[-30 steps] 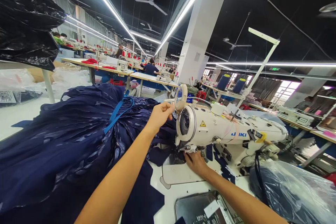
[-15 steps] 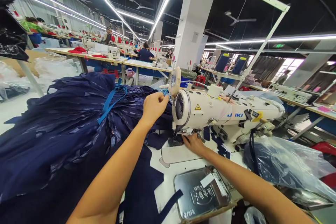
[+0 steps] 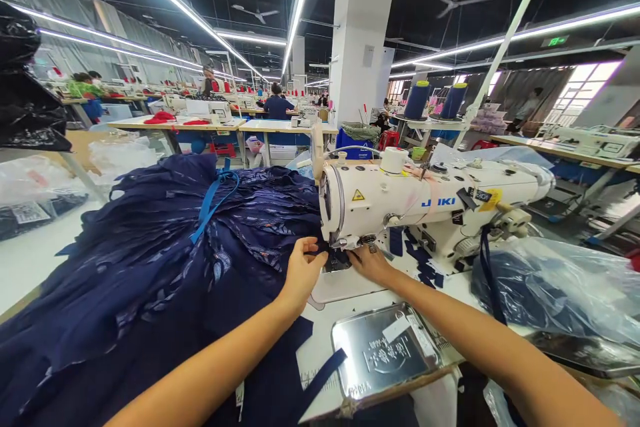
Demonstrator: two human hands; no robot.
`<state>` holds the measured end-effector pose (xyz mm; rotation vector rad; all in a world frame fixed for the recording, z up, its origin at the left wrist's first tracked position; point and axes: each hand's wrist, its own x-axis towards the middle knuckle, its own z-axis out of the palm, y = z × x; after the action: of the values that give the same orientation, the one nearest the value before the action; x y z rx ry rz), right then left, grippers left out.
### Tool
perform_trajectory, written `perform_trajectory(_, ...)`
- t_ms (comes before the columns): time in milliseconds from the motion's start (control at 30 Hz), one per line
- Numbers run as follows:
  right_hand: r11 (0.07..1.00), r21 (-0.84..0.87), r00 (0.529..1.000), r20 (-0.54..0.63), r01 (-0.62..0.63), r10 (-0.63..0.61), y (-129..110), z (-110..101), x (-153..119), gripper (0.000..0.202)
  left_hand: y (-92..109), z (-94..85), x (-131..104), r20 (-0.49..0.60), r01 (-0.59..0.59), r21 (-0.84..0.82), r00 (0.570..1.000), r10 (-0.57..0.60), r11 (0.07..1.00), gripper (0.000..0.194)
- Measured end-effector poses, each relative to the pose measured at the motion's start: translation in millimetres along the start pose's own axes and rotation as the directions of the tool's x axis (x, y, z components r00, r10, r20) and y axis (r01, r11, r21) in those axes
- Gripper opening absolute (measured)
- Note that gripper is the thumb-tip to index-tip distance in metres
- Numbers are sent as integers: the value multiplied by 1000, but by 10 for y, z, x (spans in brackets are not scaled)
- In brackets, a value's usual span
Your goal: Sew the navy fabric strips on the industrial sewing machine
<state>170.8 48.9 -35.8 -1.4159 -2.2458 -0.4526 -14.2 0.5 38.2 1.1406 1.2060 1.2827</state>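
A white sewing machine [image 3: 380, 193] with blue lettering stands before me. My left hand [image 3: 301, 273] is just left of its needle area, thumb and fingers apart, with nothing visible between them. Under the machine head, my right hand [image 3: 371, 264] has its fingertips closed on a small piece of navy fabric [image 3: 342, 257] beside the presser foot; the machine partly hides the grip. A large heap of navy fabric [image 3: 150, 267], gathered by a blue strip [image 3: 206, 208], spreads to the left of both hands.
A shiny metal tin lid [image 3: 385, 350] lies at the table's front edge. Navy scraps [image 3: 423, 260] sit behind my right wrist. Clear plastic over dark cloth [image 3: 545, 287] is at the right. Two navy thread cones [image 3: 417, 101] stand behind. Co-workers sit farther back.
My left hand has come down from beside the machine's raised round cover to the needle area, and its fingers have spread. My right hand stays by the presser foot. The view has shifted slightly.
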Motion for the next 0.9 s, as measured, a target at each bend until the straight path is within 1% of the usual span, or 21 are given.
perform_trajectory(33, 1000, 8, 1000, -12, 12, -12, 7, 8, 1, 22, -23, 11, 6, -23, -92, 58, 995, 93, 994, 27)
perform_trajectory(100, 999, 26, 1000, -20, 21, -20, 15, 15, 5, 21, -60, 52, 48, -10, -216, 135, 976, 219, 967, 21)
perform_trajectory(167, 999, 39, 1000, -10, 23, -23, 15, 13, 11, 21, -83, 103, 106, 0, -271, 171, 961, 275, 947, 15)
perform_trajectory(233, 999, 43, 1000, 7, 21, -21, 10, 6, 19, 20, -93, 141, 147, -7, -281, 192, 958, 288, 940, 8)
perform_trajectory(300, 999, 42, 1000, 21, 17, -18, 1, -7, 27, 20, -87, 139, 147, -10, -263, 186, 963, 270, 947, 7)
perform_trajectory(367, 999, 33, 999, 31, 8, -9, -9, -25, 32, 20, -58, 92, 103, 5, -213, 123, 977, 214, 969, 11)
perform_trajectory(433, 1000, 19, 999, 41, 2, -3, -17, -46, 36, 21, -5, 13, 34, 61, -136, 19, 989, 135, 990, 13)
perform_trajectory(533, 1000, 15, 999, 43, 16, -17, -26, -73, 38, 21, 99, -98, -46, 183, -9, -83, 983, 24, 997, 18)
perform_trajectory(633, 999, 23, 1000, 18, 24, -24, -29, -79, 36, 21, 178, -144, -47, 261, 94, -85, 963, -68, 992, 20)
perform_trajectory(733, 999, 32, 999, -35, 42, -41, -26, -60, 25, 20, 215, -147, -16, 313, 154, 27, 937, -155, 988, 10)
perform_trajectory(800, 997, 38, 995, -78, 68, -65, -16, -38, 12, 21, 259, -150, -24, 336, 130, 154, 926, -175, 979, 10)
perform_trajectory(833, 996, 40, 992, -99, 80, -76, -9, -25, 4, 21, 304, -151, -44, 335, 85, 218, 929, -157, 972, 12)
perform_trajectory(867, 995, 40, 989, -120, 92, -87, -1, -12, -5, 22, 371, -150, -74, 335, 19, 278, 935, -115, 960, 14)
perform_trajectory(900, 994, 40, 985, -140, 105, -99, 7, 1, -14, 22, 465, -143, -112, 339, -69, 327, 939, -49, 942, 16)
